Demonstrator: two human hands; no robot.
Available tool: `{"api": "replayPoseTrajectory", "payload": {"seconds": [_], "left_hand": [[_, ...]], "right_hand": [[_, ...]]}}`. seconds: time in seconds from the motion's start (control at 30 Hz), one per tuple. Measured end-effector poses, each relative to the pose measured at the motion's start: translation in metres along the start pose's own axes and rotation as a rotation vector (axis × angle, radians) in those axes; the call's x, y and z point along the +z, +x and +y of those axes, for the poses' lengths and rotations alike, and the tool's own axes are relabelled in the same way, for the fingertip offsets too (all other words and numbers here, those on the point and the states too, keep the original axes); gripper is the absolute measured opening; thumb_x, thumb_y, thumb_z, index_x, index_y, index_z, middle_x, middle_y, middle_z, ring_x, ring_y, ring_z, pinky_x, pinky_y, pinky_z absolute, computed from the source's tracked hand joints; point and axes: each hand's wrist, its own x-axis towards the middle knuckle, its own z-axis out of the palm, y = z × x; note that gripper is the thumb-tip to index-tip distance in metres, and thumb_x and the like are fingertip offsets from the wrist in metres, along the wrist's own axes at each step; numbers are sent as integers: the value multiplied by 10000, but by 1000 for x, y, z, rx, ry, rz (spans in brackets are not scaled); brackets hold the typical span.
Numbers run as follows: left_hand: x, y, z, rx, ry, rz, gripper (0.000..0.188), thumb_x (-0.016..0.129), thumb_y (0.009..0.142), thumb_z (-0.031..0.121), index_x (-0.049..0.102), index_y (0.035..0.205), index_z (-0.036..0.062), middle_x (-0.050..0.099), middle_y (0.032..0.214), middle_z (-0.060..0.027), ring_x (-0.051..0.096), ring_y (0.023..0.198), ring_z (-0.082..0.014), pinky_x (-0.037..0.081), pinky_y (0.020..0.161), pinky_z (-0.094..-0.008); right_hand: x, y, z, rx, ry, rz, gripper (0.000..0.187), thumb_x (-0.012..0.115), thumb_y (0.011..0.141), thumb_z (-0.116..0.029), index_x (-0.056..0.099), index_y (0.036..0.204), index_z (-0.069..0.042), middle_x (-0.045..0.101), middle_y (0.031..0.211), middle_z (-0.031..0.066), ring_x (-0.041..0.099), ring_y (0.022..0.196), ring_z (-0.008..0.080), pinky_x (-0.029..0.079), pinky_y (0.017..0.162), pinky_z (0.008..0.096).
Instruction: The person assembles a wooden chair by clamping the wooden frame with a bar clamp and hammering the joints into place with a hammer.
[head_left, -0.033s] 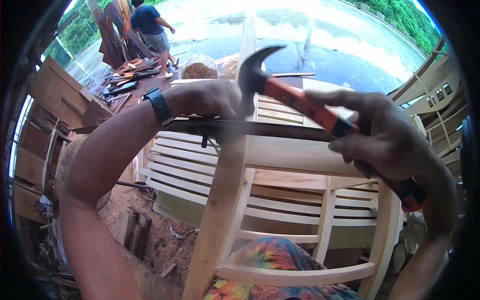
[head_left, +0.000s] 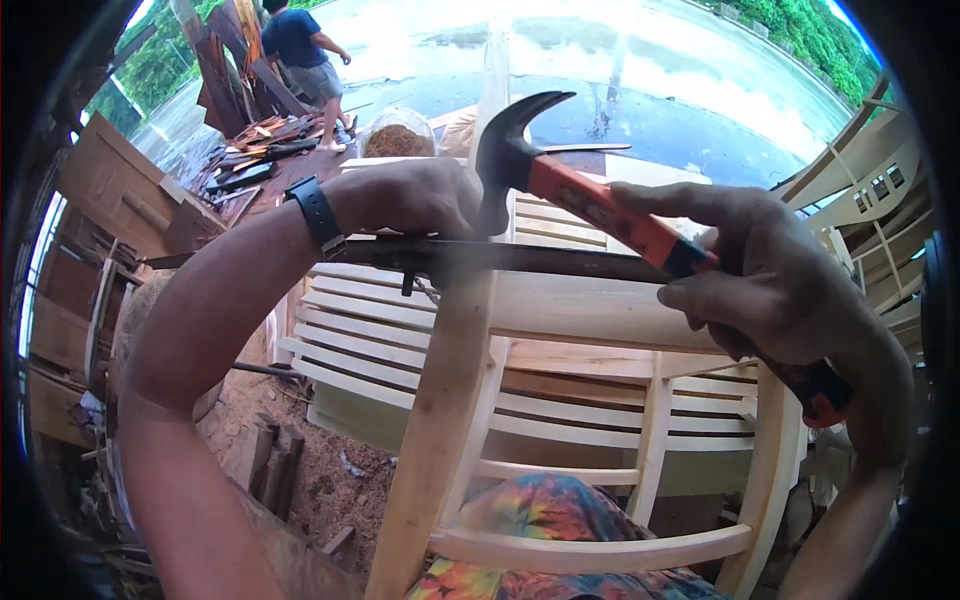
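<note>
Orange-handled hammer (head_left: 592,205), clamped in the right hand (head_left: 765,265), tilts above the wooden frame (head_left: 430,430); left hand (head_left: 432,200) curls by the frame's top edge, grip unclear; open gaps part its rails (head_left: 590,549).

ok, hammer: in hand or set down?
In hand: the right hand holds the hammer by its orange-and-black handle, whose end sticks out past the palm.

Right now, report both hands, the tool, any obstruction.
Right hand: grip on orange-and-black claw hammer. Left hand: near its dark head, grip unclear. Dark metal bar crosses pale wooden frame.
</note>
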Motion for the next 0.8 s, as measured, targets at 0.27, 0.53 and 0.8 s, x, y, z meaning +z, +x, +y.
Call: {"api": "replayPoseTrajectory", "payload": {"seconds": [0.27,0.53,0.8], "left_hand": [[5,-5,15,-160,-254,-64,153,775,712,7,711,839,-49,702,723,-74,645,605,-111,518,552,-230],[7,-3,7,-58,-158,-10,222,782,684,35,718,869,-71,707,770,-64,621,622,-96,509,581,-246],[2,-6,4,-85,8,-5,296,767,731,80,723,992,-52,710,823,-42,618,695,-104,504,653,-255]], "right_hand": [[3,-4,9,-99,17,130,623,596,826,52,445,1418,-69,550,566,20,545,420,75,437,383,204],[2,-6,4,-100,-33,122,648,614,821,70,434,1428,-71,580,590,28,560,434,82,444,402,232],[6,-9,6,-128,-87,88,635,577,829,38,436,1436,-82,566,577,22,548,425,78,433,386,226]]}}
